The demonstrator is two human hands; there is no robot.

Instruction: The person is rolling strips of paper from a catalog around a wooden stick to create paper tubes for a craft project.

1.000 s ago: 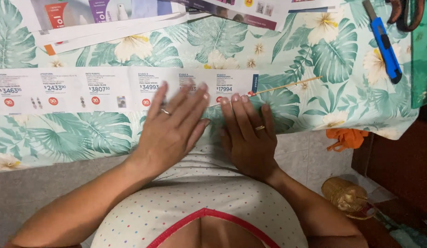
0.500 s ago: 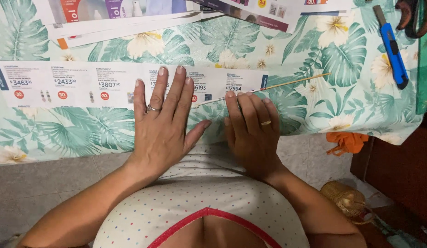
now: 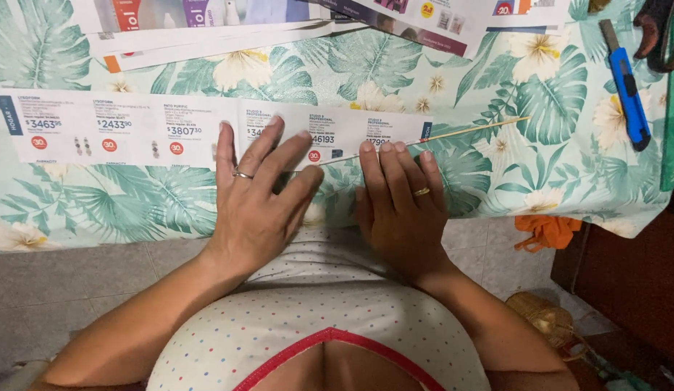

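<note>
Head view showed both hands pressed flat on a long paper strip (image 3: 206, 130) cut from a printed catalogue, which lay across the tabletop (image 3: 134, 203) covered in a green leaf-and-flower patterned cloth. The left hand (image 3: 257, 199) rested palm down with its fingers (image 3: 268, 145) spread apart over the middle of the strip, a ring visible on one finger. The right hand (image 3: 398, 195) lay just beside it, fingers together and extended, fingertips touching the strip's right end; it also bore a ring. Neither hand gripped anything. A thin wooden stick (image 3: 460, 132) extended from under the strip's right end, angled up to the right. A blue utility knife (image 3: 626, 83) lay well apart near the right edge of the tabletop. Stacked catalogue pages (image 3: 228, 29) occupied the far edge. An orange cloth (image 3: 547, 232) lay on the floor below the table edge.
</note>
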